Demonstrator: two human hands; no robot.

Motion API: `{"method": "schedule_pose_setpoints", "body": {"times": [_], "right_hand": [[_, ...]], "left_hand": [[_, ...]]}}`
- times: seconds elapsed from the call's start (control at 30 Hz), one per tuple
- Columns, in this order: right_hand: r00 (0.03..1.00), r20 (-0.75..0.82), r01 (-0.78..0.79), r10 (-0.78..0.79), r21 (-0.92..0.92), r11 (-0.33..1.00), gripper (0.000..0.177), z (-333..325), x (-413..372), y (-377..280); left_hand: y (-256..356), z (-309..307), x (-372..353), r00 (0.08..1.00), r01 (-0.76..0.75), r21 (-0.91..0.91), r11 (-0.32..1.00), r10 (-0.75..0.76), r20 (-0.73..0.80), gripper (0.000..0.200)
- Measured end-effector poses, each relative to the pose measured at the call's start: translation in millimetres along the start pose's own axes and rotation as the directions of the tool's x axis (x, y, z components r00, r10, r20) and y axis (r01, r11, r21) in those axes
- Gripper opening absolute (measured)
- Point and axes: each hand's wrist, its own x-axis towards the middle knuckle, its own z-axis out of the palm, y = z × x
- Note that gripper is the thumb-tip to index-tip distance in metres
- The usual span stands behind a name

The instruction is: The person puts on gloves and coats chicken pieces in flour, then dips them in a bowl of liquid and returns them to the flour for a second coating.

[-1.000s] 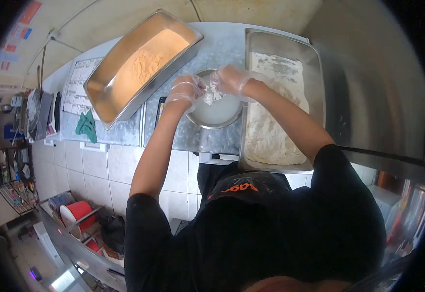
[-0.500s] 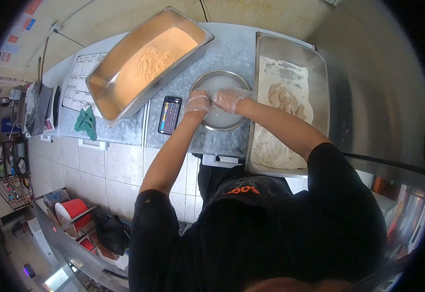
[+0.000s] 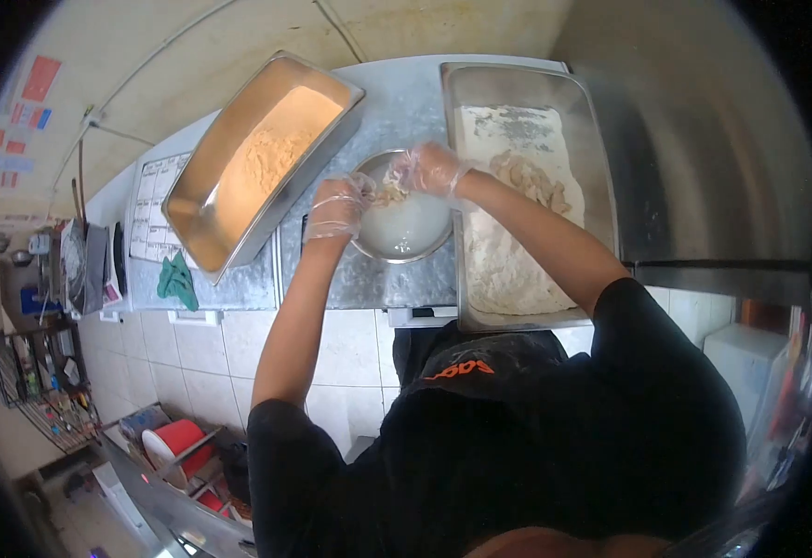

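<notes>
Both my hands wear clear plastic gloves and are over a round steel bowl [image 3: 403, 259] of cloudy whitish liquid. My left hand [image 3: 338, 206] is at the bowl's left rim, fingers closed on pale, wet, meat-like strips [image 3: 389, 196]. At the far right rim, my right hand [image 3: 429, 171] has its fingers closed round the strips' other side. The strips show between the two hands, above the liquid. To the right, a deep steel pan [image 3: 601, 186] holds white flour [image 3: 518, 270] with several pale tan, flour-dusted pieces [image 3: 529, 181] on it.
Another deep steel pan [image 3: 318, 153] with orange-tinted flour [image 3: 280, 153] stands tilted at the left. A green cloth [image 3: 177, 281] and a written chart [image 3: 150, 206] lie beside it. A phone, mostly hidden, is behind my left hand. A steel wall [image 3: 685, 158] bounds the right side.
My hands have risen out of the liquid and moved apart, with pale strips now showing between them. My left hand now covers most of the phone. The camera view has shifted.
</notes>
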Motion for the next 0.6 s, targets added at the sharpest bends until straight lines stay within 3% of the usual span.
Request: {"method": "schedule_pose_setpoints", "body": {"times": [0.13, 0.2, 0.23, 0.3, 0.4, 0.43, 0.47, 0.53, 0.6], "right_hand": [[0.997, -0.021, -0.075, 0.077, 0.062, 0.995, 0.023, -75.5, -36.9, -23.0], [0.988, -0.156, 0.005, -0.011, -0.037, 0.999, 0.028, -115.4, -64.7, -25.8], [0.987, -0.159, -0.007, 0.001, -0.041, 0.999, 0.028, -135.5, -78.1, -29.0], [0.970, -0.029, -0.241, 0.240, -0.041, 0.970, 0.033, -166.5, -107.8, -29.8], [0.951, -0.020, -0.310, 0.310, 0.018, 0.951, 0.037, -166.8, -159.1, 15.8], [0.875, 0.169, -0.401, 0.454, -0.273, 0.875, 0.043, -153.5, -179.7, 54.2], [0.730, 0.299, -0.393, 0.615, -0.551, 0.736, 0.050, -141.8, -195.9, 86.5], [0.716, 0.302, -0.387, 0.629, -0.578, 0.718, 0.052, -124.4, -233.2, 73.1], [0.703, 0.313, -0.357, 0.639, -0.622, 0.697, 0.057, -91.1, -281.9, 26.8]], "left_hand": [[65.5, -36.2, 21.4, 0.991, -0.134, 0.060, 0.989, 0.132, 0.028, 0.015], [95.0, -38.8, 34.8, 0.986, -0.165, 0.045, 0.985, 0.166, -0.003, 0.014], [116.3, -43.1, 35.1, 0.975, -0.221, -0.152, 0.963, 0.217, -0.044, 0.015], [144.5, -17.8, 43.5, 0.961, -0.273, -0.174, 0.946, 0.261, -0.092, 0.011], [173.4, 49.9, 51.1, 0.935, -0.347, -0.194, 0.918, 0.322, -0.148, 0.011], [185.2, 72.0, 46.5, 0.969, -0.236, -0.134, 0.963, 0.244, 0.046, 0.018], [192.6, 95.1, 40.8, 0.963, -0.134, -0.050, 0.990, 0.142, 0.230, 0.026], [189.2, 155.5, 18.1, 0.819, -0.238, -0.193, 0.952, 0.304, 0.487, 0.046], [212.2, 179.5, -20.3, 0.740, -0.198, -0.151, 0.968, 0.249, 0.625, 0.073]]}}
